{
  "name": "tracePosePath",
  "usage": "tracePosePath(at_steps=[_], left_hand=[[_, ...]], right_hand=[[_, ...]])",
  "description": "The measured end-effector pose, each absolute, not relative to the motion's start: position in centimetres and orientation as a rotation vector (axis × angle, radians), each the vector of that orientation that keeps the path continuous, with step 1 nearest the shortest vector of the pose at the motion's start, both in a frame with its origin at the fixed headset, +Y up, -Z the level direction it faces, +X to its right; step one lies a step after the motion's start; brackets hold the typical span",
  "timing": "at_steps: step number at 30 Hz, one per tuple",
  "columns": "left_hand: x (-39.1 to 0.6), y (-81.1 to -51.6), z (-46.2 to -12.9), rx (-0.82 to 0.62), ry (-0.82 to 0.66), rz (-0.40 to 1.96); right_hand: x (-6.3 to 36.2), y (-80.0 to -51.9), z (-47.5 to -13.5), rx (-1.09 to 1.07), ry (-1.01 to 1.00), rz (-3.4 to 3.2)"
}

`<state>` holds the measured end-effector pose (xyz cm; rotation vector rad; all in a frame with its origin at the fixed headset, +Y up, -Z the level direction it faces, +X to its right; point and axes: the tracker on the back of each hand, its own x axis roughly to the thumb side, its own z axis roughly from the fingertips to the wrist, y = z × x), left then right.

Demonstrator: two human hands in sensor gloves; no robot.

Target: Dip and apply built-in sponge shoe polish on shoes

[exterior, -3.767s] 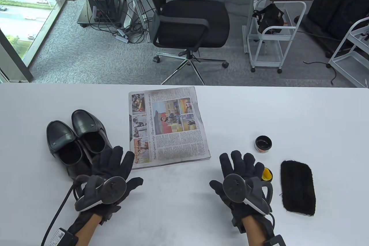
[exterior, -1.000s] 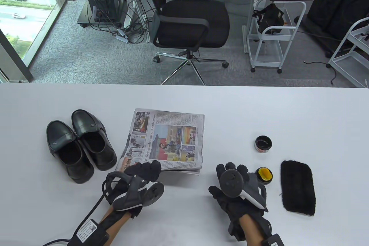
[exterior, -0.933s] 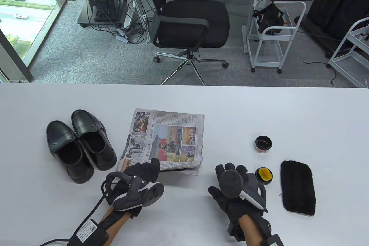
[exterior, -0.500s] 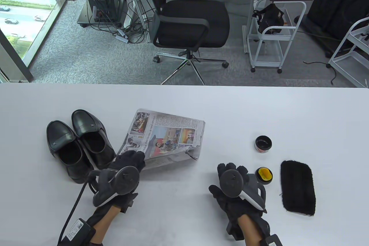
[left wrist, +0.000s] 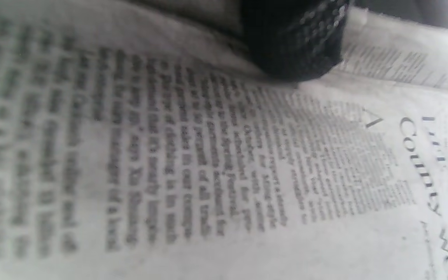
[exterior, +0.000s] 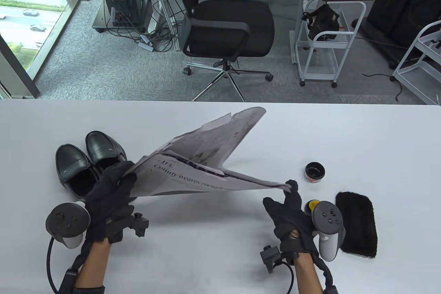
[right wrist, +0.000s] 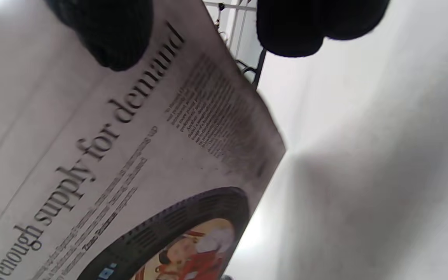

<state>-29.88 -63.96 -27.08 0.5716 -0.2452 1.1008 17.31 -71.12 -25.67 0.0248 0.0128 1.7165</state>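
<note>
Beyond the white desk (exterior: 361, 128): grey carpet (exterior: 103, 70), black office chair (exterior: 227, 25), white wire trolleys (exterior: 324, 42), tangled cables (exterior: 155, 32), daylit window (exterior: 27, 8) at left.

black shoes (exterior: 91, 166) paired, open polish tin (exterior: 315, 171)

Table view looks down from above the person, facing across the white table (exterior: 344, 128) toward the office floor beyond. Left wrist view sits very close to the newspaper (left wrist: 224, 175), print filling it, blurred. Right wrist view looks up along the newspaper's underside, tilted. All three views share the newspaper (exterior: 206, 166).
</note>
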Motion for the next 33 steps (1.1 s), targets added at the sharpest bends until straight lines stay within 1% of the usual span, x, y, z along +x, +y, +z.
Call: tracePosePath(at_steps=[3,5,7,9,11,13,14,18,20,22,24,26,28,30,33], left_hand=[[-30.2,-65.4,-27.7,0.504,-0.176,1.262],[-30.2,-66.3,-27.9,0.462,-0.139,1.328],[-29.9,-67.1,-28.2,0.417,-0.097,1.415],[-29.6,-67.4,-28.7,0.369,-0.096,1.420],[-29.4,-67.4,-29.4,0.286,-0.109,1.373],[-29.4,-67.1,-30.4,0.212,-0.030,1.273],[-29.4,-66.9,-30.8,0.202,-0.024,1.229],[-28.8,-65.0,-34.6,0.008,-0.043,0.876],[-28.4,-64.3,-36.1,-0.012,-0.043,0.749],[-28.2,-64.4,-37.3,-0.016,-0.035,0.701],[-28.5,-64.6,-38.0,-0.003,-0.041,0.711],[-29.1,-64.3,-37.4,0.040,-0.031,0.717],[-29.8,-63.6,-36.2,0.120,-0.041,0.680],[-29.8,-63.3,-34.8,0.104,-0.105,0.607],[-28.5,-63.6,-31.9,0.056,-0.218,0.520]], right_hand=[[17.7,-70.4,-25.8,0.169,-0.046,1.618],[17.2,-69.8,-25.7,0.291,0.030,1.515],[16.9,-69.2,-25.5,0.317,-0.004,1.517],[17.1,-68.8,-25.3,0.298,-0.060,1.532],[17.7,-68.8,-25.4,0.290,-0.092,1.510],[18.3,-68.8,-25.4,0.288,-0.093,1.548],[18.5,-68.8,-25.5,0.293,-0.094,1.602],[18.9,-68.8,-25.8,0.317,-0.063,1.970],[18.6,-69.2,-26.1,0.333,-0.050,2.071],[18.1,-69.6,-26.1,0.340,-0.029,2.131],[17.4,-70.0,-26.2,0.350,-0.016,2.194],[16.5,-70.4,-26.3,0.346,0.007,2.285],[15.5,-71.1,-26.4,0.365,0.049,2.417],[14.6,-71.6,-26.6,0.397,0.083,2.480],[13.6,-72.2,-26.6,0.420,0.117,2.582]])
